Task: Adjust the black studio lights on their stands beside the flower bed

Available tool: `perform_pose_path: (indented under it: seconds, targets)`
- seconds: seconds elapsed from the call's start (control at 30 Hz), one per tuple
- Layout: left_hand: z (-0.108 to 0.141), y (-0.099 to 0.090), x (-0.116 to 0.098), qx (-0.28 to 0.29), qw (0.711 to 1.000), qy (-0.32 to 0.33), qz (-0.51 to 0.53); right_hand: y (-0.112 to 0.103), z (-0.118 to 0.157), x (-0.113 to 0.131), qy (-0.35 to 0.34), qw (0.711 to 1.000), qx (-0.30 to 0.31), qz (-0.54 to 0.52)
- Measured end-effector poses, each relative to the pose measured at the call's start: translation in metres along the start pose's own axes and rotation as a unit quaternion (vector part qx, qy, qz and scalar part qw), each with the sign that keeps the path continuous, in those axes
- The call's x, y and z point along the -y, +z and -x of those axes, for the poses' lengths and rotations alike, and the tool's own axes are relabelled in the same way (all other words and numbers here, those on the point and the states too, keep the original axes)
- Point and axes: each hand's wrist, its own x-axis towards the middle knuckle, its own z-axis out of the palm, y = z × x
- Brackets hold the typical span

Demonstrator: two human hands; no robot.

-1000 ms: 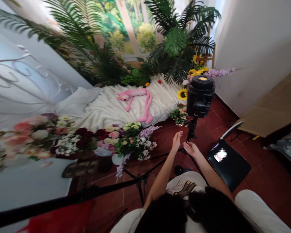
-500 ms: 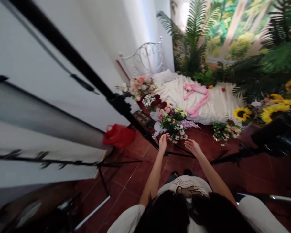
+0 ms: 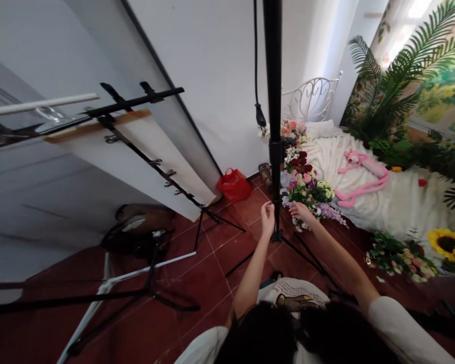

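My left hand (image 3: 267, 216) is raised just left of a black stand pole (image 3: 275, 174), its fingers loosely curved with nothing seen between them. On the other side of the pole is my right hand (image 3: 302, 212), fingers bent and apart, holding nothing visible. Its fingertips overlap the view of the lower flowers (image 3: 307, 184). Whether either hand touches the pole is unclear. A black cable with a plug (image 3: 260, 116) hangs beside the pole above my hands.
A bed with a cream blanket (image 3: 402, 202) and a pink plush toy (image 3: 369, 167) is at right, with palm leaves (image 3: 398, 76) behind. A red bag (image 3: 234, 186) sits by the wall. White boards (image 3: 144, 177) clipped to a stand and tripod legs (image 3: 220, 222) occupy the left.
The view has turned left, so the bed and flowers lie further right and the pole looks upright. My hands have come closer together, on either side of the pole.
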Motion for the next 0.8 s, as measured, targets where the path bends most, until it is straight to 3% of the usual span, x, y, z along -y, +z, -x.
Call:
perform_pose_path:
  seconds: [0.13,0.23,0.33,0.43,0.53,0.6,0.7,0.8]
  targets:
    - [-0.015,0.018,-0.019,0.014,0.998,0.055,-0.026,0.018,-0.044,0.067,-0.018,0.977,0.086,0.196]
    - [-0.023,0.030,-0.027,0.015,0.998,0.052,-0.022,0.023,-0.067,0.104,0.045,0.948,0.172,0.265]
    - [-0.027,0.033,-0.028,0.024,0.998,0.055,-0.009,0.022,-0.082,0.122,0.126,0.912,0.261,0.289]
    - [-0.028,0.032,-0.026,0.010,0.999,0.039,-0.007,0.022,-0.090,0.129,0.121,0.900,0.288,0.305]
    - [-0.028,0.033,-0.024,-0.012,0.999,0.035,-0.013,0.023,-0.094,0.131,0.044,0.890,0.288,0.351]
    - [-0.028,0.035,-0.023,-0.019,0.999,0.043,-0.016,0.024,-0.092,0.127,-0.061,0.873,0.279,0.395]
    - [-0.028,0.037,-0.020,-0.026,0.998,0.051,-0.018,0.021,-0.081,0.109,-0.242,0.828,0.229,0.451]
    - [-0.029,0.037,-0.019,-0.027,0.998,0.061,-0.021,0.015,-0.064,0.083,-0.363,0.787,0.162,0.472]
